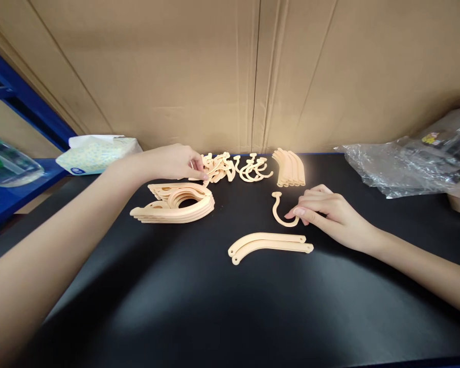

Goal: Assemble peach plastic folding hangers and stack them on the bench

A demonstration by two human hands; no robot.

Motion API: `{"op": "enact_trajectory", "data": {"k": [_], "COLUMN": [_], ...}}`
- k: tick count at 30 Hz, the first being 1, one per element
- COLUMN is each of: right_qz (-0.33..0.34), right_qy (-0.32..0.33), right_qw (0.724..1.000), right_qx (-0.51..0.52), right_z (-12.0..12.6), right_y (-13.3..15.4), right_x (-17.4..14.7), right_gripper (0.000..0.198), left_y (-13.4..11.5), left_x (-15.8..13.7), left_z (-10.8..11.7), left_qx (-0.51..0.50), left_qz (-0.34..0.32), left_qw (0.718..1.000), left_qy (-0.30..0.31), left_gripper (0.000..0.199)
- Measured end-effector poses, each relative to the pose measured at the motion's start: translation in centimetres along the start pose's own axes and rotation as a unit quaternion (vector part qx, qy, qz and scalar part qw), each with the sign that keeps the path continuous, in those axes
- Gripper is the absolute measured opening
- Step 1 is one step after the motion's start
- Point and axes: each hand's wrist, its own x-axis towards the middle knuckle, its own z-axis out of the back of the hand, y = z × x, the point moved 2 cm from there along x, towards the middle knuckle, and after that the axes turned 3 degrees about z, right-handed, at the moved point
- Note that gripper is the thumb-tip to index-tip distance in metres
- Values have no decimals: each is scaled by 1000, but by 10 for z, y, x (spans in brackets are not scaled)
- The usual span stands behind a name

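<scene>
My right hand (324,212) pinches the curved end of a peach plastic hanger hook (278,212) just above the black table. Two curved hanger arms (270,245) with holes at their ends lie side by side in front of it. On the left, my left hand (172,162) reaches to a heap of small peach plastic pieces (220,167). Its thumb and fingers are closed at the heap's left edge; what lies between them is hard to make out. Below that hand sits a stack of folded hangers (172,207).
Several loose hooks (253,168) and a row of hanger arms (290,167) lie toward the back. A tissue pack (95,153) stands at the back left beside a blue rack (19,97). Clear plastic bags (391,163) occupy the right, with cardboard (168,66) behind.
</scene>
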Motion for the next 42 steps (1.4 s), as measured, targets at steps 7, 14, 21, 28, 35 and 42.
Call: {"op": "enact_trajectory", "data": {"k": [7, 14, 21, 28, 35, 42], "right_qz": [-2, 1, 0, 1, 2, -58], "right_qy": [5, 4, 5, 8, 6, -83], "right_qw": [1000, 1000, 1000, 1000, 1000, 995], "right_qx": [0, 6, 3, 0, -9, 14], "right_z": [0, 0, 0, 0, 0, 6], "right_y": [1, 1, 1, 0, 0, -1], "right_x": [0, 0, 0, 0, 1, 1], "right_gripper": [43, 41, 39, 41, 44, 37], "left_y": [-7, -10, -16, -15, -20, -82], "left_x": [-4, 0, -3, -5, -11, -50], "left_z": [-5, -11, -8, -3, 11, 11], "left_qx": [2, -16, -11, 3, 38, 49], "left_qz": [5, -11, -15, -18, -35, -103], "left_qw": [1000, 1000, 999, 998, 993, 977], "left_qy": [-18, -15, -30, -56, -108, -178], "left_gripper": [39, 27, 26, 32, 31, 20]}}
